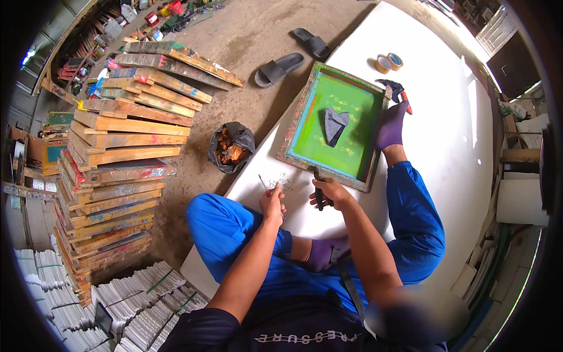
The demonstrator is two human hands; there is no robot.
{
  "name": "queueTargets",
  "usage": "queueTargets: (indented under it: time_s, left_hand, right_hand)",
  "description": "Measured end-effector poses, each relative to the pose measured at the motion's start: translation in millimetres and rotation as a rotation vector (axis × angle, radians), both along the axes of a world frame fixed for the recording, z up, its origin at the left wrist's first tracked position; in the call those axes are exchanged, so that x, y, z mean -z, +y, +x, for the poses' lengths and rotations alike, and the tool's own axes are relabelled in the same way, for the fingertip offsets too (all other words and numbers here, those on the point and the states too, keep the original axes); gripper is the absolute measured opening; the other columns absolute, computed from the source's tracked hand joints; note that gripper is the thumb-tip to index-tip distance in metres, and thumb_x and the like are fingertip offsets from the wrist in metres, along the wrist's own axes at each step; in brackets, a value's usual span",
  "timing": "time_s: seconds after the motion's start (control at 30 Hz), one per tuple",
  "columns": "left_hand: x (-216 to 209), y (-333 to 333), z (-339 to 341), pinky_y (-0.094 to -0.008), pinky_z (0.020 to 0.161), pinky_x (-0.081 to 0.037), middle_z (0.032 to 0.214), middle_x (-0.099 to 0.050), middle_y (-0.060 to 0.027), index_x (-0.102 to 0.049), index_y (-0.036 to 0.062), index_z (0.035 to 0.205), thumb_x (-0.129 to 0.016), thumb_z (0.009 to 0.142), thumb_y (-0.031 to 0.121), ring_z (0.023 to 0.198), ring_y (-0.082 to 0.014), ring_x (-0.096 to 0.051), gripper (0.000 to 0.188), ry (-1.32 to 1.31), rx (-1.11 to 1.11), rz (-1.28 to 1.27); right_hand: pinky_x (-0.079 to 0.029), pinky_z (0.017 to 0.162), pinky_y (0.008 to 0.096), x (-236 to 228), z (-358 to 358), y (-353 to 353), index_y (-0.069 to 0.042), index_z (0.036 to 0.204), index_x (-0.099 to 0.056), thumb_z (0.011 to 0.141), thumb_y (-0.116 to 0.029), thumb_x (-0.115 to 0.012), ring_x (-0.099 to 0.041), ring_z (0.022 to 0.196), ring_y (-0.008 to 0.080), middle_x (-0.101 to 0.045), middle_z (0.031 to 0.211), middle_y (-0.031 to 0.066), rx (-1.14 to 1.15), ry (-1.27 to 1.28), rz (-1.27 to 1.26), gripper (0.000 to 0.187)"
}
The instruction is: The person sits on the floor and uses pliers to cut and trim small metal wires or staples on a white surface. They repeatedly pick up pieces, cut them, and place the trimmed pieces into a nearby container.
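My left hand (272,204) is closed around a slim, pointed metal tool (263,181), tip up, above the white tabletop. In my right hand (333,192) is a black-handled tool (318,189); the fingers wrap around it and its exact kind is unclear. Its upper end comes close to the near edge of a wooden screen-printing frame (291,141). Green mesh with a pale pattern fills that frame, and a folded grey cloth (335,125) lies on it. Small dark bits (284,182), too small to name, are scattered between my hands and the frame.
My purple-socked foot (391,126) rests against the frame's right side. Beyond it are tape rolls (383,63) and a dark cloth (394,89). A black bag of scraps (232,148), sandals (279,70) and a tall stack of wooden frames (117,141) stand left on the floor.
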State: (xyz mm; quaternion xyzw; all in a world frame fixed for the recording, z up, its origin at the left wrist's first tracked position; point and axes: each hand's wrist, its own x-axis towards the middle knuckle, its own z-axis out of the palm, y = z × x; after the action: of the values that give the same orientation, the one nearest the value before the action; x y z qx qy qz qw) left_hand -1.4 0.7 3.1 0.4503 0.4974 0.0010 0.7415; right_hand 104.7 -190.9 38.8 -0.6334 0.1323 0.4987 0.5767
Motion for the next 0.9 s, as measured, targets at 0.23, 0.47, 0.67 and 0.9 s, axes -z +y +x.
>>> queueTargets:
  time_s: [0.23,0.47,0.67,0.9]
  left_hand:
    - [4,0,-1,-0.0283,0.036,-0.036,0.08,-0.06,-0.0051,-0.06,0.0054,0.096,-0.072,0.096,0.036,0.039,-0.0098,-0.043,0.033,-0.028,-0.007,0.006]
    - [3,-2,3,-0.0289,0.037,-0.036,0.08,-0.061,-0.0048,-0.062,0.0055,0.096,-0.072,0.095,0.034,0.04,-0.0104,-0.044,0.031,-0.008,-0.006,-0.004]
    - [2,-6,5,-0.0296,0.038,-0.036,0.08,-0.061,-0.0042,-0.062,0.0065,0.096,-0.073,0.095,0.034,0.041,-0.011,-0.044,0.029,-0.001,0.001,-0.012]
    - [3,-4,6,-0.0295,0.038,-0.036,0.08,-0.061,-0.0044,-0.061,0.0058,0.096,-0.072,0.096,0.031,0.04,-0.0107,-0.044,0.027,-0.015,-0.014,-0.018]
  right_hand:
    - [-0.062,0.068,0.0491,4,11,-3,0.001,0.13,-0.048,0.103,-0.035,-0.058,-0.074,0.081,0.0355,-0.07,0.1,0.0241,-0.04,0.031,-0.002,0.046]
    - [-0.056,0.048,0.0404,-2,22,1,0.007,0.121,-0.058,0.098,-0.026,-0.061,-0.071,0.064,0.0288,-0.069,0.084,0.0235,-0.109,0.007,-0.122,0.04]
    - [-0.045,0.037,0.0348,7,4,12,0.006,0.09,-0.063,0.092,-0.019,-0.059,-0.06,0.044,0.0207,-0.061,0.063,0.0131,-0.044,-0.245,-0.287,0.026]
    - [-0.048,0.04,0.0365,8,-10,20,0.005,0.088,-0.061,0.092,-0.02,-0.055,-0.062,0.047,0.0213,-0.062,0.064,0.0144,-0.064,-0.388,-0.387,0.026]
